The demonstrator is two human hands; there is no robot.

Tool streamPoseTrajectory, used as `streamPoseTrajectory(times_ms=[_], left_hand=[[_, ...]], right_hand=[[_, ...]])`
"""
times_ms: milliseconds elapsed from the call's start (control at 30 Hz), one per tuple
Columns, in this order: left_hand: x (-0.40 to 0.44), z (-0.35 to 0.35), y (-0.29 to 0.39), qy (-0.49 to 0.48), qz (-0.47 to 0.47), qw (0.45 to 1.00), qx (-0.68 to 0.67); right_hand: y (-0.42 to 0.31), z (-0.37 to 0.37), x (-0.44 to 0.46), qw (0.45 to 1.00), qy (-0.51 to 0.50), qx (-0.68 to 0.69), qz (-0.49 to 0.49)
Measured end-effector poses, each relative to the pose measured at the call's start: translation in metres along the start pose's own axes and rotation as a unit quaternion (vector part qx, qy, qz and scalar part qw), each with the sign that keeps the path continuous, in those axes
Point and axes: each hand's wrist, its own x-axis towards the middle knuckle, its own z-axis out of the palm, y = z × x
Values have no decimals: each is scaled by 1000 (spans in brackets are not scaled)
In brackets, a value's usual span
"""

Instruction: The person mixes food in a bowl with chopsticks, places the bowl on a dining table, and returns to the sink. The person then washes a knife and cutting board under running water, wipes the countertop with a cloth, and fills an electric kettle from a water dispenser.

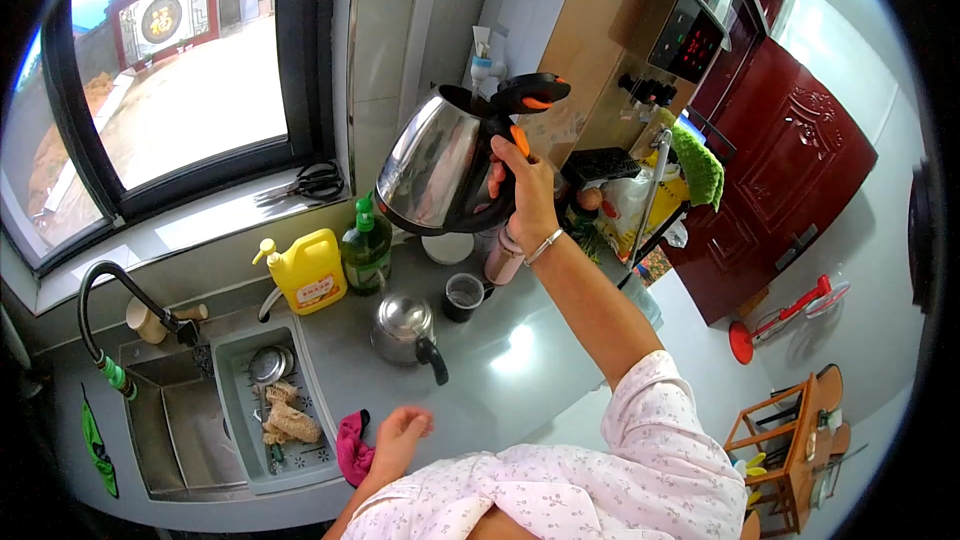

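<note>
My right hand (522,180) is closed around the black handle of a shiny electric kettle (425,165), held tilted above the counter with its black lid flipped up. The inside of the kettle is hidden. Beneath it on the counter stand a small steel teapot (402,328) with a black handle and a dark cup (463,296). My left hand (400,437) hovers low by the counter's front edge, fingers loosely bent and nothing in them. Just left of that hand lies a crumpled pink cloth (354,448).
To the left, a sink (180,440) holds a grey draining tray (318,380) with loofah pieces. A yellow jug (307,272) and a green bottle (366,250) stand along the wall. Behind the kettle are a pink tumbler (503,260) and a water dispenser nozzle (481,68).
</note>
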Motion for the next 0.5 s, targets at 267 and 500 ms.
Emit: streamPoseTrajectory(times_ms=[267, 500], left_hand=[[0, 0, -1, 1, 7, 1000, 2], [1, 0, -1, -3, 5, 1000, 9]], right_hand=[[1, -1, 0, 1000, -8, 2, 0], [2, -1, 0, 1000, -9, -3, -7]])
